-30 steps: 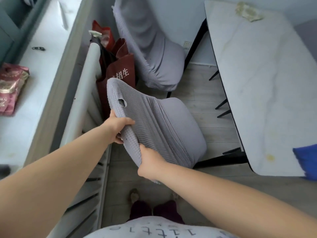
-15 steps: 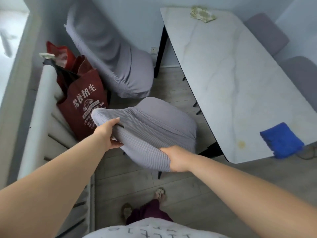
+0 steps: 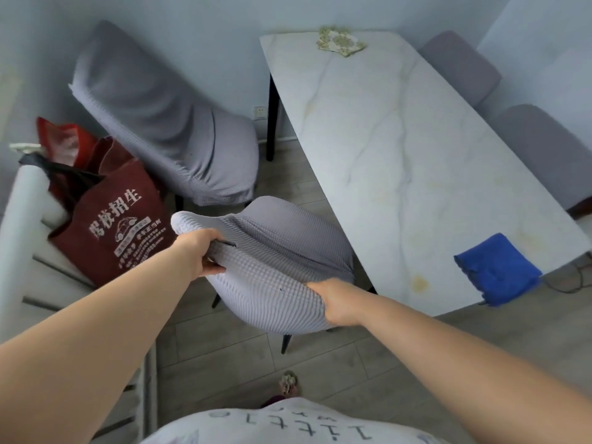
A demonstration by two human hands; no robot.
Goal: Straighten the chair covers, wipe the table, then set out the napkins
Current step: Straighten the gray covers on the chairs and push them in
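Red bag (image 3: 118, 229): "招生" legible; shirt (image 3: 288, 427): "little", upside down.

Left hand (image 3: 201, 251), right hand (image 3: 336, 299) clenched

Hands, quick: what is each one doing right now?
Left hand: closed, gripping the chair cover at the top of the chair back.
Right hand: closed, gripping the same chair cover at its near edge.
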